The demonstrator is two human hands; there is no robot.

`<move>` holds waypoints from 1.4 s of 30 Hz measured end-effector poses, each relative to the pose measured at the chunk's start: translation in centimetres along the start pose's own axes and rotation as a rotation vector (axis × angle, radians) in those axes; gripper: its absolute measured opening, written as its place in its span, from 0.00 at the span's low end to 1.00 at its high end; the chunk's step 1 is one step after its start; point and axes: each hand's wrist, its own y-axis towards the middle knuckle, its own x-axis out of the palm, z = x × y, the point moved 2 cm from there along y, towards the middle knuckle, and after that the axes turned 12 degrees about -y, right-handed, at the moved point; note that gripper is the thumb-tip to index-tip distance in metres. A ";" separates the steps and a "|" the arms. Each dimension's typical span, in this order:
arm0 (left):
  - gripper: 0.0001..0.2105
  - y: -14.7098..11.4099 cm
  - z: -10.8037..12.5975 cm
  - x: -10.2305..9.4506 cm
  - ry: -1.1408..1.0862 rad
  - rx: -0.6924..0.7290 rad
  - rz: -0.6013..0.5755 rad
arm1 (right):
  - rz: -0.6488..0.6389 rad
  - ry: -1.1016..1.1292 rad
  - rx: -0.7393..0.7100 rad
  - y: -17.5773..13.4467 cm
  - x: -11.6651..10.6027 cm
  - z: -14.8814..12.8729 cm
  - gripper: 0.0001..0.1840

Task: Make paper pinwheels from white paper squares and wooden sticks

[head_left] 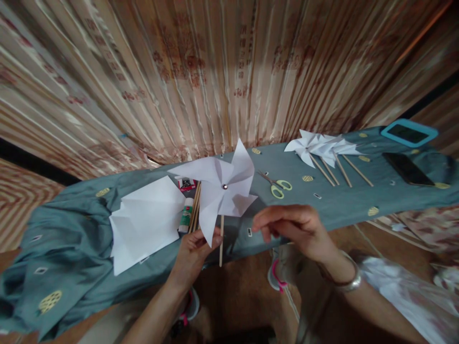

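Observation:
A white paper pinwheel (244, 174) with a shiny pin at its centre stands upright in front of me on a thin wooden stick. My left hand (195, 248) grips that stick just under the blades, and one blade partly hides the fingertips. To the right of the pinwheel, my right hand (292, 227) hovers over the table's front edge with its fingers loosely bent and nothing visible in them. Close by the left hand lie a glue stick (185, 216), several wooden sticks (195, 206) and a small red box (187, 184).
Folded white paper sheets (148, 222) lie on the left of the cloth-covered table (86, 229). Green-handled scissors (277, 185) rest behind my right hand. Farther right are several finished pinwheels (322, 145), a black phone (408, 168) and a blue-framed device (409, 133). A patterned curtain (215, 71) hangs behind.

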 end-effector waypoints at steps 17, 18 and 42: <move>0.07 0.3 0.4 0.6 -0.006 0.003 -0.050 | -0.546 -0.059 0.124 0.2 1.3 0.7 0.16; 0.07 0.4 0.4 0.6 -0.015 0.000 -0.051 | -0.512 -0.141 0.164 0.2 1.4 1.3 0.14; 0.18 3.2 -0.9 5.7 -0.323 -0.094 0.002 | -0.029 0.065 0.431 -1.1 1.2 6.7 0.22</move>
